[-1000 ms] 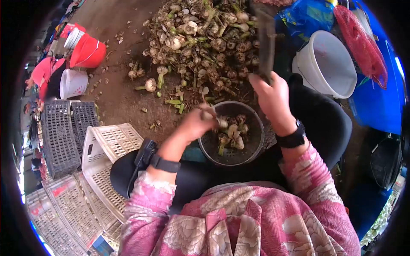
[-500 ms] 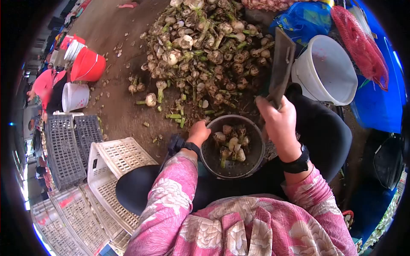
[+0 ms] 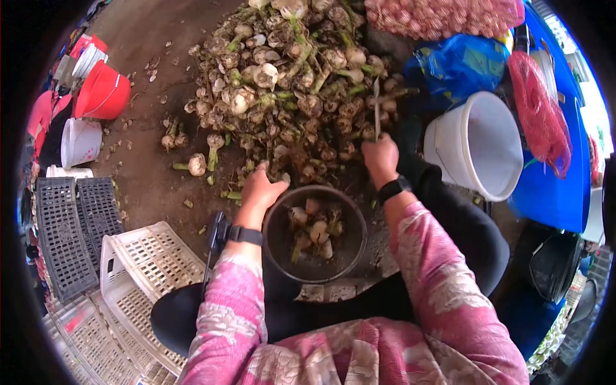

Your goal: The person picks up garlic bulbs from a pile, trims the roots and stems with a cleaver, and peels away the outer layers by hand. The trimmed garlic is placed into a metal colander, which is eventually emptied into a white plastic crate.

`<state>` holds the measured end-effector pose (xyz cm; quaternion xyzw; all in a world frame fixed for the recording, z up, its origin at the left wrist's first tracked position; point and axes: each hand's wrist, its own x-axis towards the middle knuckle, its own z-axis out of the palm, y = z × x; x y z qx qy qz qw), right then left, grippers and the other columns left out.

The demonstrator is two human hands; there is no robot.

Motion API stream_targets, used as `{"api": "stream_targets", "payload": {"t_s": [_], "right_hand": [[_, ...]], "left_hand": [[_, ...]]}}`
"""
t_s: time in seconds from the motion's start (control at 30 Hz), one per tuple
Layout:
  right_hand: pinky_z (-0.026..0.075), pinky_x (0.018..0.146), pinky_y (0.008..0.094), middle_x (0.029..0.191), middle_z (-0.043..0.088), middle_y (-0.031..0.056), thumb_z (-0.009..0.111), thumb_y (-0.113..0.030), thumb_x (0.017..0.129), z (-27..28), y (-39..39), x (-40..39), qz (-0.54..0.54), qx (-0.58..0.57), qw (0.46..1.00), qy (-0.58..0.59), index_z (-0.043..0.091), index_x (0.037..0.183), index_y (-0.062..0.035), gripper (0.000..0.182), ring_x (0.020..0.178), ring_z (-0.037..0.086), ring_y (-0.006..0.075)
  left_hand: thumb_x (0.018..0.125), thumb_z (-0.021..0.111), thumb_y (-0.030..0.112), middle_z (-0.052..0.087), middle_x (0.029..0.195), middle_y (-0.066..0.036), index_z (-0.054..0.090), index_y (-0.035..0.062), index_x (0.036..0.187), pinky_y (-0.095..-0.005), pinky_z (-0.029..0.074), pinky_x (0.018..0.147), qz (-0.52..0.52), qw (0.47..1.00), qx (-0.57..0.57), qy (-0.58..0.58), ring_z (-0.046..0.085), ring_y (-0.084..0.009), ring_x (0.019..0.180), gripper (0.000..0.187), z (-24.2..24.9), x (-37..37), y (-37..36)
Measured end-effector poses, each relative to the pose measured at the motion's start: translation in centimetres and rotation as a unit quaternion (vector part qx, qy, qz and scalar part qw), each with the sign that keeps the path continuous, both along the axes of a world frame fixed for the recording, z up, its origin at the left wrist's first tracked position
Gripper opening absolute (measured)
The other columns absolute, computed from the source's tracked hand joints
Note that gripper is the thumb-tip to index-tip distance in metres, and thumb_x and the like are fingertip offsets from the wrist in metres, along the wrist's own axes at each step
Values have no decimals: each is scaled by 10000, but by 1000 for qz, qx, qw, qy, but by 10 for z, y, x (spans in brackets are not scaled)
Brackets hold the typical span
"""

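My right hand [image 3: 381, 158] is closed around the handle of a cleaver [image 3: 377, 106]. Its blade shows nearly edge-on and points away over the pile. My left hand [image 3: 262, 190] lies at the near edge of the garlic pile [image 3: 282, 96], thumb spread from the fingers. Bulbs there still carry roots, soil and green stalks; I see nothing clearly gripped. Between my forearms stands a round dark pot [image 3: 361, 253], just beside the left wrist. Inside it are several trimmed garlic bulbs [image 3: 319, 232].
A white bucket [image 3: 443, 144] stands right of my knee, near a red net bag [image 3: 539, 109] and blue plastic bag [image 3: 465, 64]. Plastic crates [image 3: 151, 260] are at left, with a red bucket [image 3: 102, 93] beyond. A bulging garlic sack [image 3: 443, 16] lies at the back.
My left hand has left the pot's rim and moved forward to the pile. The cleaver has swung from broadside to edge-on as my right hand shifted left. The view has shifted.
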<state>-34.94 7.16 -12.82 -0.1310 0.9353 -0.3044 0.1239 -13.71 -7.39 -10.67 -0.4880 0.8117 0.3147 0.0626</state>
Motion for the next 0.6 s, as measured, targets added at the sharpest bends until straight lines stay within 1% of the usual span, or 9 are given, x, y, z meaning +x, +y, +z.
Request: {"api": "stream_targets", "payload": {"t_s": [0.07,0.13,0.2,0.3,0.43,0.47,0.53,0.57,0.6], "right_hand": [[471,728,408,885,594,246,652,-284,705,-33,-8,2,20,52,997,-61,540,991,73,470,819,580,379],[476,739,414,973,580,245,663,-327,719,-82,-15,4,36,107,985,-134,493,1111,60,576,865,582,362],[481,743,407,1009,568,246,661,-329,726,-96,-21,15,13,95,988,-118,459,1161,53,613,891,576,355],[477,756,402,1034,557,251,670,-325,716,-94,-30,11,-9,72,990,-122,454,1165,63,631,937,558,353],[477,714,377,935,596,226,677,-298,697,-93,-36,-1,-54,41,986,-149,491,1075,96,576,842,594,306],[469,640,343,799,614,158,682,-248,680,-47,-40,2,-55,-34,967,-247,515,954,98,472,677,586,233],[445,561,293,722,600,85,669,-184,694,-19,-47,24,-73,-247,943,-213,531,879,54,331,577,532,148],[438,547,280,724,599,70,665,-162,703,-2,-52,32,-73,-332,899,-274,541,863,30,279,575,529,134],[430,532,268,725,599,54,661,-141,712,14,-58,39,-69,-415,844,-333,550,847,6,228,572,526,120]], "left_hand": [[715,633,273,613,945,-190,538,25,1080,-355,451,778,65,988,-13,139,588,-312,891,452,13,-12,-3],[735,616,247,632,890,-164,591,29,994,-333,460,733,120,971,49,199,608,-281,850,340,-16,-10,-7],[756,614,197,650,853,-123,621,16,917,-266,454,692,123,966,89,208,622,-168,772,243,-1,-17,1],[766,580,142,652,873,-115,616,6,924,-244,451,703,126,955,143,228,613,-134,787,212,-27,-17,8],[729,541,116,622,948,-174,589,36,1014,-302,446,802,114,960,122,226,596,-266,921,300,-43,-20,8],[722,571,117,606,1000,-181,564,8,1043,-313,430,840,75,974,79,199,578,-259,966,339,-28,-25,7],[808,550,105,523,1131,-98,453,-19,1175,-290,377,908,-6,927,89,364,477,-171,1064,399,-30,-29,7],[816,592,197,440,1229,-102,392,-13,1225,-308,350,937,9,920,160,357,441,-184,1097,501,-14,-32,6],[728,689,232,524,1120,-133,444,-26,1166,-306,343,934,98,856,198,468,481,-194,1054,564,-6,-39,14]]}}
